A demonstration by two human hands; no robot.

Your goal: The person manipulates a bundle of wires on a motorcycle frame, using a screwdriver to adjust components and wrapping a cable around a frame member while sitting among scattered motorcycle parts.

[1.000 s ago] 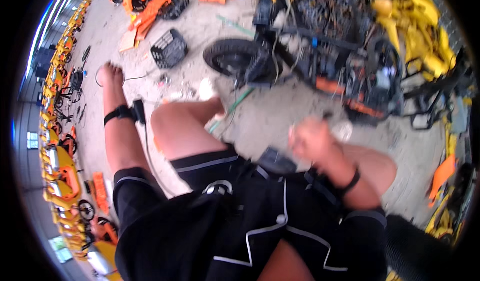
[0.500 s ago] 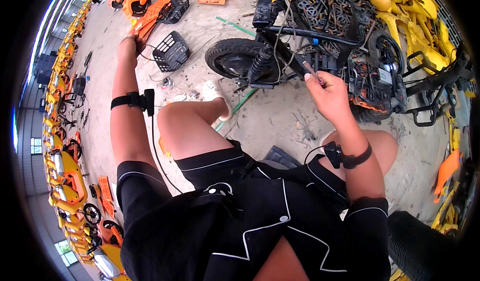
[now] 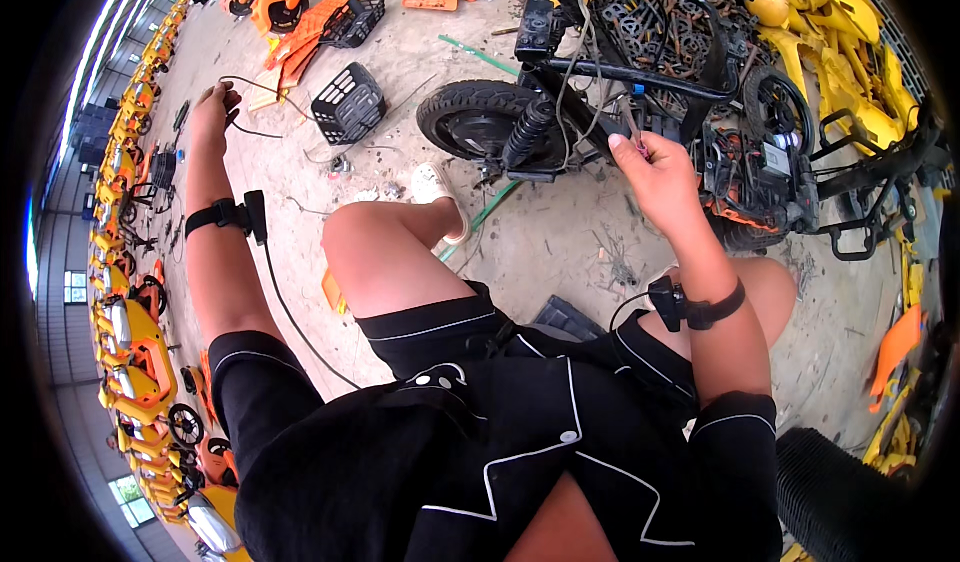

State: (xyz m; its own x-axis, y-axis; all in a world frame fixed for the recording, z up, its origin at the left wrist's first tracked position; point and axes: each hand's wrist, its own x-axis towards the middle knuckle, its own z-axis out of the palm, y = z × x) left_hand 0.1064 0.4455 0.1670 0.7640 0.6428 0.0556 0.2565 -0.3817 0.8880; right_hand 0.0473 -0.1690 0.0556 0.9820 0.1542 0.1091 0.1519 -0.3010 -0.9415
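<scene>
Right grip (image 3: 660, 174) closes round a slim tool (image 3: 629, 120) near the black frame (image 3: 538, 37); left grip (image 3: 208, 117) pinches a dark cable (image 3: 262, 86) above the floor (image 3: 560, 237).

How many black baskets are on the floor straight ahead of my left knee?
2: the nearer basket between your left hand and the tyre, the farther basket beside orange panels.

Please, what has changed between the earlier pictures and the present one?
The left hand swung right, toward the nearer black basket, then back left, holding a thin cable. Since the first picture, the right hand moved forward beside the black frame; it holds a slim tool. The nearer black basket and the wheel stayed in place.
</scene>
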